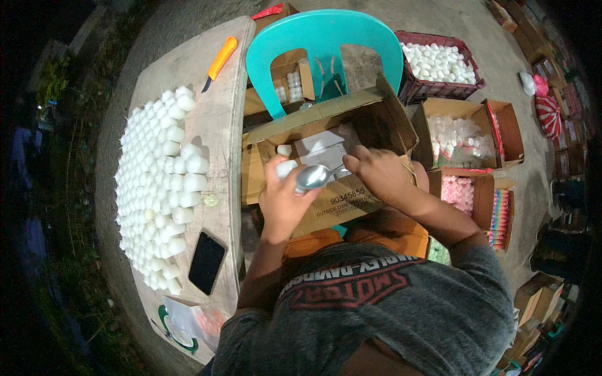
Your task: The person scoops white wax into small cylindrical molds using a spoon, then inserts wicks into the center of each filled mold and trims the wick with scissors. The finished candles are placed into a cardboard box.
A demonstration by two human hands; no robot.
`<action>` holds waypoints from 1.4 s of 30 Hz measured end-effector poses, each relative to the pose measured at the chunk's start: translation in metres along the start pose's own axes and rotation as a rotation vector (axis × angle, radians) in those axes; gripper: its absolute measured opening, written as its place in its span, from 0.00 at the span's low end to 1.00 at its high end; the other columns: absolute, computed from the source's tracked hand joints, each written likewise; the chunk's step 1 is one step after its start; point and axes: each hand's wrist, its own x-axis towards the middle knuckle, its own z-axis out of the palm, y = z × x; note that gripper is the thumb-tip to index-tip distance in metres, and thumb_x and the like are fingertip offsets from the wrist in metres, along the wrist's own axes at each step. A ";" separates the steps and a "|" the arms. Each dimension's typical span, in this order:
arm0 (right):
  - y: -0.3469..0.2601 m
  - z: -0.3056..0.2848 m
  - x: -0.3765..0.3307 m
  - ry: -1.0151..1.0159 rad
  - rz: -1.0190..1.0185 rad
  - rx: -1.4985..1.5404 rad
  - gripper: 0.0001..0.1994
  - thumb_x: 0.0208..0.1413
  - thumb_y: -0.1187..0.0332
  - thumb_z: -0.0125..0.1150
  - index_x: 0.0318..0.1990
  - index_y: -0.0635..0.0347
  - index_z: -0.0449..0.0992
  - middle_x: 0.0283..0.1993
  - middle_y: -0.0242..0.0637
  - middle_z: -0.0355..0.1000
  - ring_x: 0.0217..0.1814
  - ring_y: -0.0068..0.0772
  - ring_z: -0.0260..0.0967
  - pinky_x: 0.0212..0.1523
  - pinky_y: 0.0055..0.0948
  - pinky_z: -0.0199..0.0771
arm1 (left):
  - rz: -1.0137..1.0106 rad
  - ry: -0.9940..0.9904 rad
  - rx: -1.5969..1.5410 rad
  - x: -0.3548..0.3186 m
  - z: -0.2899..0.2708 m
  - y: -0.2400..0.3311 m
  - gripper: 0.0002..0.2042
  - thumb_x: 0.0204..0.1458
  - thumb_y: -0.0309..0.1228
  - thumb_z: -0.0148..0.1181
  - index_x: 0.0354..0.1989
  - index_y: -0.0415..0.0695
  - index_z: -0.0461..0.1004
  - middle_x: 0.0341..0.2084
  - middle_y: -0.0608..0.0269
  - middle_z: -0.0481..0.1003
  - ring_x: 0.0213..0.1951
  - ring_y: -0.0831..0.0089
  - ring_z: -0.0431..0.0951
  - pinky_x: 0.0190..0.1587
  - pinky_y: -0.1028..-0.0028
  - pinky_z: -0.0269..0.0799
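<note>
Over an open cardboard box [332, 203], my right hand [379, 175] is closed around the handle of a metal spoon [313, 177]. The spoon's bowl points left, against the fingers of my left hand [279, 200]. Those fingers are curled round a small white candle [286, 168], just left of the bowl. Another white candle [284, 150] lies inside the box, beside white paper pieces [323, 147]. Many more white candles [160, 150] stand packed in rows on the table [216, 125] to my left.
On the table lie an orange cutter knife [221, 61], a black phone [207, 262] and a plastic bag [194, 319]. A teal plastic chair [323, 22] stands beyond the box. At right are a crate [433, 91] of white pieces and boxes holding bagged [461, 138] and pink pieces [458, 194].
</note>
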 end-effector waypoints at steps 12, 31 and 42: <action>-0.003 0.013 0.007 -0.063 0.628 1.694 0.12 0.56 0.61 0.52 0.41 0.58 0.67 0.27 0.30 0.69 0.23 0.26 0.65 0.23 0.27 0.64 | 0.068 0.188 -0.091 -0.003 0.013 0.020 0.19 0.30 0.34 0.73 0.35 0.49 0.76 0.45 0.57 0.63 0.40 0.57 0.73 0.38 0.64 0.72; 0.023 -0.007 0.000 0.269 0.013 0.135 0.06 0.33 0.76 0.59 0.21 0.59 0.68 0.24 0.38 0.68 0.23 0.42 0.68 0.24 0.33 0.68 | 0.078 -0.065 -0.006 0.002 0.017 0.016 0.21 0.32 0.39 0.69 0.36 0.44 0.74 0.50 0.57 0.58 0.41 0.54 0.73 0.39 0.61 0.74; 0.020 -0.008 0.002 0.352 -0.128 0.111 0.05 0.35 0.74 0.59 0.25 0.56 0.73 0.22 0.38 0.67 0.24 0.40 0.68 0.22 0.35 0.68 | 0.034 -0.116 -0.016 0.005 0.005 0.022 0.23 0.29 0.34 0.70 0.37 0.42 0.71 0.48 0.55 0.60 0.47 0.55 0.68 0.44 0.62 0.69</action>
